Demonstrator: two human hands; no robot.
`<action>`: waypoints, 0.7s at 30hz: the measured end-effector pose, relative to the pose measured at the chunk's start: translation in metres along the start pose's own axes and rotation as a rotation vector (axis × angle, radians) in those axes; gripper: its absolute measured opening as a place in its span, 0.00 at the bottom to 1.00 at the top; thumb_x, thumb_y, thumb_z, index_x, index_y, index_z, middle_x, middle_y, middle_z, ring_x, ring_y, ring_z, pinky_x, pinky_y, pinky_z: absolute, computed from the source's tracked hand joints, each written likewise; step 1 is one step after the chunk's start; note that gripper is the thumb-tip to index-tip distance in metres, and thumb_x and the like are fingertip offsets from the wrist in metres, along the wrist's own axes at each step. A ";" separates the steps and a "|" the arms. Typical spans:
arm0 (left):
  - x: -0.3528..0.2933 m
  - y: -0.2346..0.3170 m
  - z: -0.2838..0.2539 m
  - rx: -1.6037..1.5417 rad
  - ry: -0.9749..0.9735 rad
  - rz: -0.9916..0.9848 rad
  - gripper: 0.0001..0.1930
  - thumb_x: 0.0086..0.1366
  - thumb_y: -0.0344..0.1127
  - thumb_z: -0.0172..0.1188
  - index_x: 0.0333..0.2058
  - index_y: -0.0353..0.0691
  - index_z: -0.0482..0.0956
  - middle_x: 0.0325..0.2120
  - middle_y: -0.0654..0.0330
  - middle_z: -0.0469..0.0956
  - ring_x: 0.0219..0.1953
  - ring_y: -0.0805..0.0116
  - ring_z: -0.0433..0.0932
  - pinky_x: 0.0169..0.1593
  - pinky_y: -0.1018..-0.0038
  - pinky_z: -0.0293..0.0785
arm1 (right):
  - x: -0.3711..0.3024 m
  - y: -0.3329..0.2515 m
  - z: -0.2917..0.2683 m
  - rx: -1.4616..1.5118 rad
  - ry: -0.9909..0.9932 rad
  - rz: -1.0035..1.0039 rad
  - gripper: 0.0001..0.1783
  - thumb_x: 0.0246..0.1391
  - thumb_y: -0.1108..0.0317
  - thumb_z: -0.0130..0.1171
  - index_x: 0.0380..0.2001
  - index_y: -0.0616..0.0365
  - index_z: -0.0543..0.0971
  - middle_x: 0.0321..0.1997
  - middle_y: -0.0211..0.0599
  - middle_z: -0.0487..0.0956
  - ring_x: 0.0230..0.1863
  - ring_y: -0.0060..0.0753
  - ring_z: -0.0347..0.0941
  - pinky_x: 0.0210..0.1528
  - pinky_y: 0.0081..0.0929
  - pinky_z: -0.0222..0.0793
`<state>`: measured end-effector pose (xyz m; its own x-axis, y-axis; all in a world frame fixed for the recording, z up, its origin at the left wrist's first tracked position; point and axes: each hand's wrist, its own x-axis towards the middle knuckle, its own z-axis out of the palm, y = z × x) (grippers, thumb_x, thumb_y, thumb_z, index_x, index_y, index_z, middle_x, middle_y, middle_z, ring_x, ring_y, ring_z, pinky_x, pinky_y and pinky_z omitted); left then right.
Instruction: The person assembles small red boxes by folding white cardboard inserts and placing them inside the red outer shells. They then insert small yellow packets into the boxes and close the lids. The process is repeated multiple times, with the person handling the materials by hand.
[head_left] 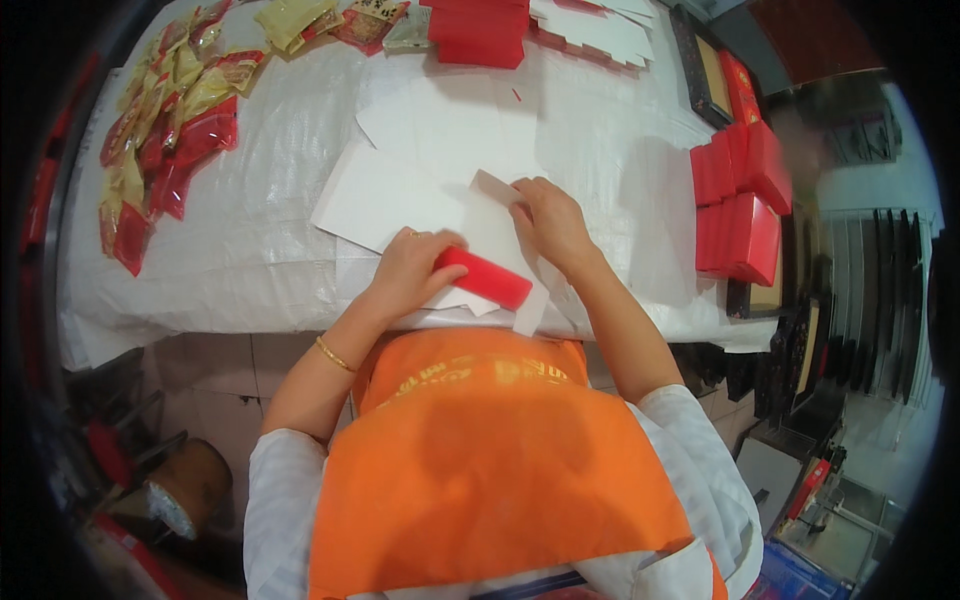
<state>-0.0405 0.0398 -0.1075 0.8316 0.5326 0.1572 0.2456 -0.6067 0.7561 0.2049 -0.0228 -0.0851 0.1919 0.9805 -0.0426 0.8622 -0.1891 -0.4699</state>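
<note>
Near the table's front edge, a partly folded paper carton (492,281) shows a red outer panel and white inner flaps. My left hand (408,268) is closed round its red panel, the thumb lying on top. A gold bracelet circles that wrist. My right hand (550,222) pinches a white flap (492,188) at the far side of the carton. Under both hands lie flat white card sheets (385,180), partly overlapping. Part of the carton is hidden behind my fingers.
Shiny red and gold packets (200,130) lie heaped at the far left. Red cartons (478,38) and white card blanks (600,35) lie along the far edge. Finished-looking red boxes (740,240) are stacked at the right, beside dark-framed trays (700,75). White plastic sheeting (290,190) covers the table.
</note>
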 end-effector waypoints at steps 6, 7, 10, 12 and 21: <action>0.006 0.012 0.015 0.091 0.034 -0.094 0.21 0.60 0.36 0.65 0.53 0.45 0.75 0.29 0.59 0.80 0.31 0.58 0.77 0.45 0.65 0.64 | 0.004 0.010 -0.006 0.084 -0.016 -0.003 0.14 0.56 0.68 0.58 0.45 0.58 0.80 0.41 0.47 0.81 0.45 0.54 0.76 0.48 0.43 0.72; 0.005 0.009 0.018 0.072 0.068 -0.085 0.21 0.60 0.36 0.65 0.53 0.45 0.75 0.31 0.58 0.81 0.32 0.59 0.77 0.46 0.66 0.64 | 0.005 0.012 -0.009 0.107 -0.030 0.006 0.13 0.56 0.67 0.57 0.44 0.58 0.81 0.41 0.48 0.81 0.45 0.54 0.76 0.48 0.43 0.72; 0.001 0.006 0.018 0.011 0.115 -0.056 0.21 0.60 0.37 0.66 0.52 0.45 0.77 0.35 0.58 0.82 0.36 0.61 0.77 0.48 0.68 0.63 | 0.004 0.022 -0.011 0.127 0.029 0.023 0.12 0.57 0.66 0.57 0.41 0.59 0.82 0.40 0.48 0.81 0.45 0.55 0.76 0.48 0.43 0.72; -0.005 0.009 0.010 -0.035 0.068 -0.051 0.20 0.60 0.37 0.67 0.51 0.44 0.78 0.38 0.59 0.82 0.37 0.62 0.77 0.50 0.69 0.63 | 0.004 0.023 -0.009 0.161 0.065 0.021 0.12 0.56 0.66 0.57 0.40 0.59 0.82 0.40 0.48 0.81 0.45 0.54 0.76 0.48 0.43 0.72; -0.015 0.008 0.020 -0.080 0.076 0.092 0.10 0.60 0.39 0.66 0.39 0.43 0.83 0.31 0.64 0.81 0.35 0.64 0.78 0.47 0.69 0.64 | 0.011 0.024 0.009 -0.092 0.378 -0.313 0.09 0.52 0.74 0.62 0.38 0.53 0.83 0.38 0.39 0.80 0.42 0.46 0.75 0.44 0.41 0.71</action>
<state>-0.0409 0.0149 -0.1161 0.8080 0.5219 0.2735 0.1271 -0.6076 0.7840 0.2230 -0.0160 -0.1048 0.0594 0.9064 0.4182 0.9401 0.0901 -0.3289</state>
